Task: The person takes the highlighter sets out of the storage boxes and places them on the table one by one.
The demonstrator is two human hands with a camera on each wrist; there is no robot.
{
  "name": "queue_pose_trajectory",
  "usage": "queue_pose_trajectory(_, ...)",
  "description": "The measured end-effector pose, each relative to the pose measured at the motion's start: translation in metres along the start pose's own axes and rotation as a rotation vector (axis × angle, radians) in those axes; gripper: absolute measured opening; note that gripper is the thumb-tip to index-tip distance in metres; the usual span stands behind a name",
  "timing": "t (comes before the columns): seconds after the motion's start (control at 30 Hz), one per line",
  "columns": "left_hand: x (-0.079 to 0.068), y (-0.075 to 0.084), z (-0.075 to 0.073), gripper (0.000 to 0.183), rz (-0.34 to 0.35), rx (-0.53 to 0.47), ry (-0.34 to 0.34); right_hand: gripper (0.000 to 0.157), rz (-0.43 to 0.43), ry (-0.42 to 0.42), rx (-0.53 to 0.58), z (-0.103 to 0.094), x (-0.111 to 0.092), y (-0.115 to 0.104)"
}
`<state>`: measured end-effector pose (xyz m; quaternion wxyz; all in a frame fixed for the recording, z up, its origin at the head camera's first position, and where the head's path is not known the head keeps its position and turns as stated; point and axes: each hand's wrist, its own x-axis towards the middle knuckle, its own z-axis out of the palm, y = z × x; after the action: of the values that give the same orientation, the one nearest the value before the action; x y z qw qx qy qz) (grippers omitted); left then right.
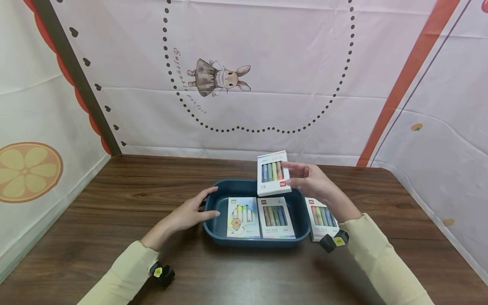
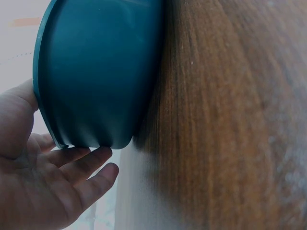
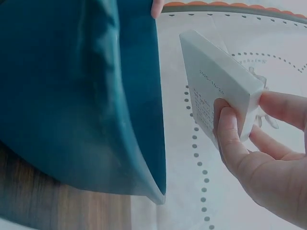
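From where I stand, the right hand pinches a white carton by its side edge above the bin's far rim, while the left hand lies with loosely spread fingers against the left end of that smooth, round-cornered blue bin. The carton looks light and fairly stiff, its slick card best taken by the narrow edges, since the coloured sticks showing through its front could snap. Inside lie a cartoon-printed box and a second white box, with another flat box just beside the bin on the wood-grained desk.
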<state>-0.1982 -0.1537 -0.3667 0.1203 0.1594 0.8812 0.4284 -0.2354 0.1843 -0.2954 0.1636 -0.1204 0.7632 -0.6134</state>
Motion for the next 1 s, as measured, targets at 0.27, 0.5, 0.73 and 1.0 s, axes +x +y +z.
queue_pose_trajectory(0.27, 0.0, -0.001, 0.0, 0.067, 0.003, 0.002, 0.002, 0.059, 0.004, 0.0, 0.003, -0.006, 0.003, 0.0)
queue_pose_trajectory(0.5, 0.0, -0.001, 0.0, 0.067, 0.0, 0.007, 0.006, 0.059, 0.002, 0.008, 0.011, -0.01, 0.006, 0.002)
queue_pose_trajectory(0.73, 0.0, -0.001, 0.0, 0.067, 0.001, 0.005, 0.004, 0.059, 0.005, 0.037, -0.013, -0.011, 0.009, 0.001)
queue_pose_trajectory(1.0, 0.0, -0.001, 0.001, 0.067, -0.004, 0.0, 0.004, 0.059, 0.024, 0.049, -0.033, -0.011, 0.014, 0.003)
